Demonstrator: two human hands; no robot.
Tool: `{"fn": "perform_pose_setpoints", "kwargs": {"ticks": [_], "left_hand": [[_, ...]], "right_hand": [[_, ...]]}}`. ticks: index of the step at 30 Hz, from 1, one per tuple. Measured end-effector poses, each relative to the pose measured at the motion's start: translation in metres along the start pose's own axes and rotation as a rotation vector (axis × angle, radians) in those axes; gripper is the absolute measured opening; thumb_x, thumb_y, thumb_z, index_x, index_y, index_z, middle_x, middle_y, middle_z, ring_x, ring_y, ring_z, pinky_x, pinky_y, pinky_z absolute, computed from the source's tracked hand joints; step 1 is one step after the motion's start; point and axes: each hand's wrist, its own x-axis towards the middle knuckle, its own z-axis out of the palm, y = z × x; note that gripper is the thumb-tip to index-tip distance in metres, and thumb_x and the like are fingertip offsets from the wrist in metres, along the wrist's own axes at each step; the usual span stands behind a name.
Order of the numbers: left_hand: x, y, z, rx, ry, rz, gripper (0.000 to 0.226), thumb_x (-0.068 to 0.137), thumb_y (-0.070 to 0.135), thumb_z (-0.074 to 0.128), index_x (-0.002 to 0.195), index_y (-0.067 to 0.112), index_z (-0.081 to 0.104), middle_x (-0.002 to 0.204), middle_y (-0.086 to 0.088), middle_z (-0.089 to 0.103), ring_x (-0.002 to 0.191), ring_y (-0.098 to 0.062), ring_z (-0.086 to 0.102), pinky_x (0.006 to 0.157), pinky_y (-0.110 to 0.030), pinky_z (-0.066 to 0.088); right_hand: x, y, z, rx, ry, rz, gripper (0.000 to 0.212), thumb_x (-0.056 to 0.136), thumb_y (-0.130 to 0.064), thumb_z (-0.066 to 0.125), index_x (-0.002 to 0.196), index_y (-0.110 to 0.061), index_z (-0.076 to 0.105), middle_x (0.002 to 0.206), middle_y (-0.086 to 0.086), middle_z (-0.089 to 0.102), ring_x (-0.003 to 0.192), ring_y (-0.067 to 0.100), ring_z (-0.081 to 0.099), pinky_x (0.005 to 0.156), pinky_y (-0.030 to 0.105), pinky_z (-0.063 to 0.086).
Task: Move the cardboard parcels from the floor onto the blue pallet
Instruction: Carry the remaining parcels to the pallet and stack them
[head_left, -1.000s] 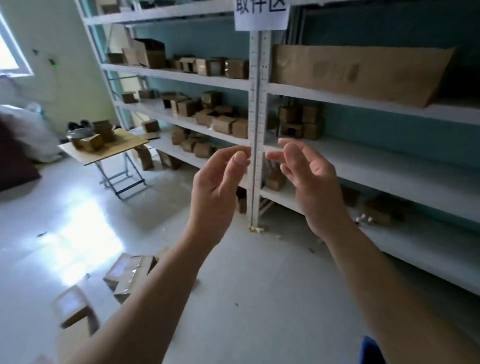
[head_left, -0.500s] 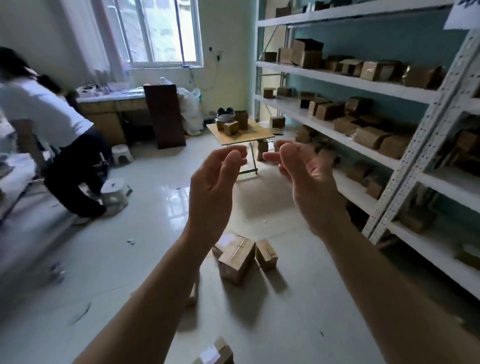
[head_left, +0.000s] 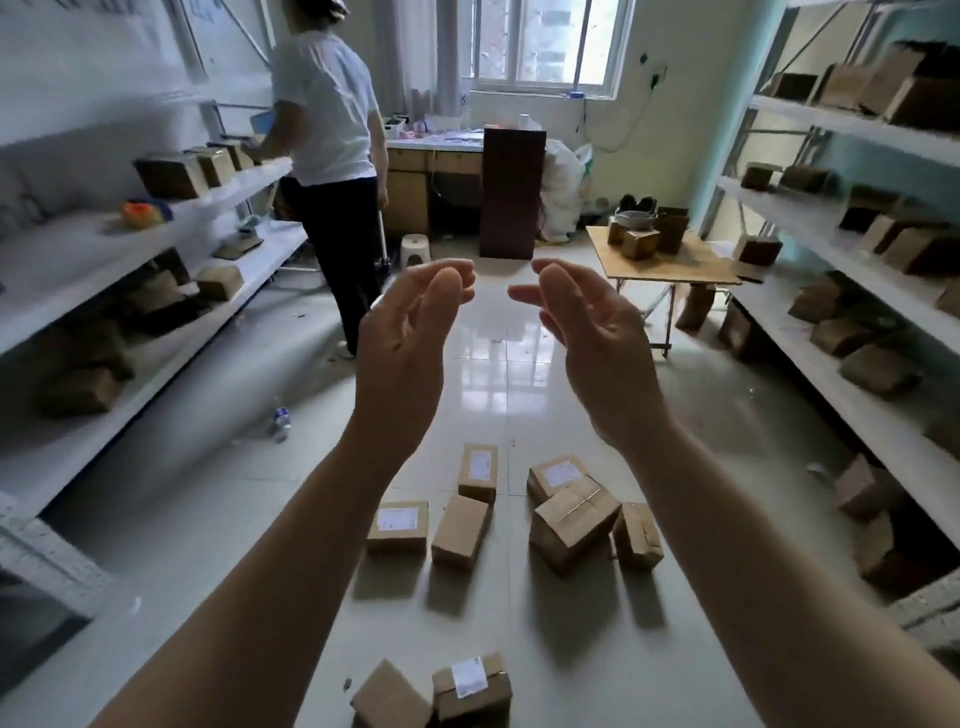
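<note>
Left hand (head_left: 410, 353) and right hand (head_left: 597, 358), mid-frame, raised with palms facing each other; fingers loosely curved, grasping nothing; small brown cardboard parcels (head_left: 571, 525), some white-labelled, scattered on glossy pale tiled floor (head_left: 208, 519) at lower centre, beneath the forearms, well apart from the fingertips.

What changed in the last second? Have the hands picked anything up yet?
The head view swung left, from the shelving to the aisle; the floor parcels now lie ahead. Nothing was gripped or released. The left hand and right hand stay raised, open, empty, palms facing.
</note>
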Motion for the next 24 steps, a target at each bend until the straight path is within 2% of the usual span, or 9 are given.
{"fn": "perform_pose_setpoints", "kwargs": {"ticks": [2, 5, 7, 9, 13, 18, 24], "left_hand": [[0.007, -0.003, 0.003, 0.034, 0.037, 0.012, 0.039, 0.09, 0.043, 0.044, 0.109, 0.013, 0.061, 0.104, -0.003, 0.067, 0.101, -0.011, 0.065, 0.089, -0.02, 0.05], [0.014, -0.01, 0.011, 0.075, 0.079, 0.01, 0.048, 0.087, 0.05, 0.047, 0.111, 0.01, 0.06, 0.105, -0.004, 0.066, 0.103, -0.016, 0.064, 0.092, -0.026, 0.05], [0.015, -0.015, 0.018, 0.1, 0.101, 0.027, 0.056, 0.086, 0.058, 0.05, 0.111, 0.009, 0.06, 0.105, -0.003, 0.066, 0.103, -0.017, 0.064, 0.089, -0.024, 0.051], [0.015, -0.019, 0.025, 0.102, 0.116, 0.026, 0.06, 0.084, 0.058, 0.045, 0.112, 0.007, 0.06, 0.105, -0.005, 0.066, 0.103, -0.017, 0.064, 0.084, -0.018, 0.05], [0.019, -0.025, 0.032, 0.082, 0.141, -0.003, 0.054, 0.084, 0.049, 0.045, 0.111, 0.005, 0.059, 0.104, -0.01, 0.065, 0.103, -0.023, 0.064, 0.081, -0.018, 0.049], [0.028, -0.035, 0.04, 0.1, 0.147, -0.027, 0.051, 0.085, 0.047, 0.044, 0.112, 0.007, 0.06, 0.105, -0.007, 0.065, 0.104, -0.021, 0.063, 0.083, -0.017, 0.049], [0.039, -0.06, 0.045, 0.075, 0.119, -0.055, 0.041, 0.092, 0.044, 0.05, 0.111, 0.009, 0.061, 0.106, -0.01, 0.066, 0.104, -0.02, 0.063, 0.087, -0.019, 0.049]], "right_hand": [[0.013, 0.005, -0.001, 0.019, -0.038, -0.012, 0.013, 0.094, -0.036, 0.048, 0.104, -0.032, 0.056, 0.103, -0.001, 0.069, 0.094, -0.008, 0.063, 0.076, 0.003, 0.043], [0.027, 0.013, -0.008, 0.056, -0.088, -0.022, 0.01, 0.097, -0.029, 0.047, 0.098, -0.032, 0.056, 0.1, -0.002, 0.068, 0.091, -0.009, 0.063, 0.076, 0.003, 0.043], [0.034, 0.021, -0.013, 0.085, -0.122, -0.02, 0.011, 0.098, -0.027, 0.047, 0.097, -0.032, 0.056, 0.099, -0.001, 0.068, 0.089, -0.01, 0.062, 0.076, 0.004, 0.043], [0.04, 0.027, -0.017, 0.11, -0.16, -0.007, 0.011, 0.099, -0.025, 0.046, 0.099, -0.03, 0.057, 0.101, 0.001, 0.068, 0.089, -0.009, 0.063, 0.075, 0.005, 0.044], [0.049, 0.04, -0.02, 0.163, -0.208, 0.03, 0.011, 0.098, -0.023, 0.047, 0.1, -0.028, 0.057, 0.103, 0.005, 0.067, 0.088, -0.009, 0.063, 0.074, 0.005, 0.044], [0.06, 0.054, -0.024, 0.17, -0.236, 0.05, 0.012, 0.098, -0.023, 0.047, 0.105, -0.024, 0.056, 0.106, 0.008, 0.067, 0.09, -0.009, 0.063, 0.075, 0.005, 0.044], [0.074, 0.069, -0.026, 0.129, -0.222, 0.071, 0.011, 0.097, -0.024, 0.048, 0.101, -0.029, 0.056, 0.104, 0.005, 0.067, 0.089, -0.011, 0.062, 0.075, 0.005, 0.043]]}}
